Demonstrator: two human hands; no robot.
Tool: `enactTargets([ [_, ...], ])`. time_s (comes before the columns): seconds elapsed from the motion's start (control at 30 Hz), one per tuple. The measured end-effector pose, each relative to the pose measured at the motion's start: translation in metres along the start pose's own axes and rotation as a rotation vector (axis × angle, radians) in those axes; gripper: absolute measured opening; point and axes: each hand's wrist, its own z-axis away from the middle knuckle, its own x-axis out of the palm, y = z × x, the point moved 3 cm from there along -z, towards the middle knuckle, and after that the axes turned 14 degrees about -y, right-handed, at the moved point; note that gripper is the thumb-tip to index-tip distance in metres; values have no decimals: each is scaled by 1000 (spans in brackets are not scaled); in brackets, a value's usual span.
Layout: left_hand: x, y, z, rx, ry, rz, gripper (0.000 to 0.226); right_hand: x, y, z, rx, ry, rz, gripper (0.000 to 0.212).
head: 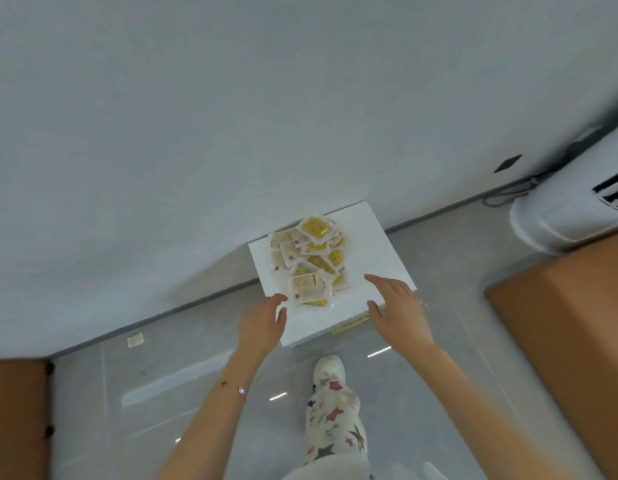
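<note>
head view is showing the left grip (264,318) and the right grip (399,306) reaching over the near edge of the white worktop (373,237), both open, fingers loosely spread, holding nothing. the pile of packets (309,258) is lying between the two grips, slightly beyond their fingertips. the nearest clear packet (311,289) is sitting just right of the left grip's fingertips; contact is not showing clearly
</note>
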Motion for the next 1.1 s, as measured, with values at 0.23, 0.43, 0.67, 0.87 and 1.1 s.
enactTargets([
  [0.23, 14, -25, -132, -86, 41, 221, 26, 16, 44, -145, 93, -21, -192, 38],
  [0.43, 45, -60, -219, -160, 75, 390, 26, 61, 80, -272, 163, -66, -291, 34],
  [0.67, 60, -78, -277, -190, 474, 834, 20, 111, 84, -376, 266, -150, -273, 75],
  [0.87, 78, -81, -300, -374, 464, 1121, 26, 118, 93, -392, 271, -145, -287, 81],
  [1.1, 83, -72, -312, -455, 353, 784, 57, 92, 107, -383, 234, -11, -609, 51],
])
